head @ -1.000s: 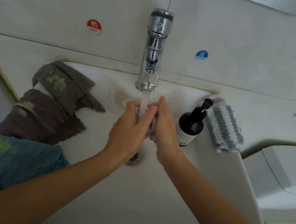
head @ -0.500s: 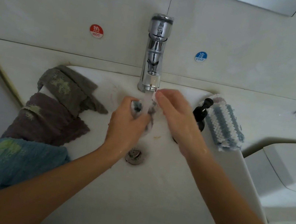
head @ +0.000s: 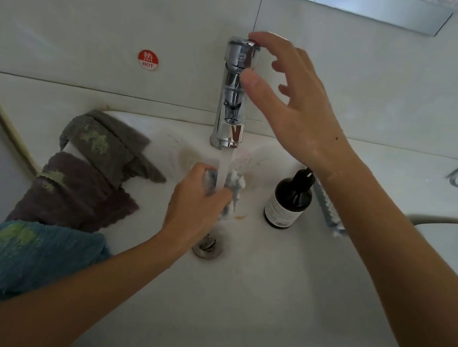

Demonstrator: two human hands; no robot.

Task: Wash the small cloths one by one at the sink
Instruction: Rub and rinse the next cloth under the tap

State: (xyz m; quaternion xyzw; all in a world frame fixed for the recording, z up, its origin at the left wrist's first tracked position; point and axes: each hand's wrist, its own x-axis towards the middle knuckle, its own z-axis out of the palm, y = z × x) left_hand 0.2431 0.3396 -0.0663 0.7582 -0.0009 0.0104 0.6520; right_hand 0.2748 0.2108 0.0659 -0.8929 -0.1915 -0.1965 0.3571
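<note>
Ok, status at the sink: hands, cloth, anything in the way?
Left hand grips small cloth under running water. Right hand open at faucet top. Nothing in the way.

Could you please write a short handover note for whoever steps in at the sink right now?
Left hand grips a small blue-white cloth under the running stream.
Right hand is open at the tap, fingertip on its top.
Waiting on the sink's left rim: grey cloth, brown cloth, blue cloth, all stained green.
Done: none that I can confirm.
Left: finish this cloth, then the other three.
</note>
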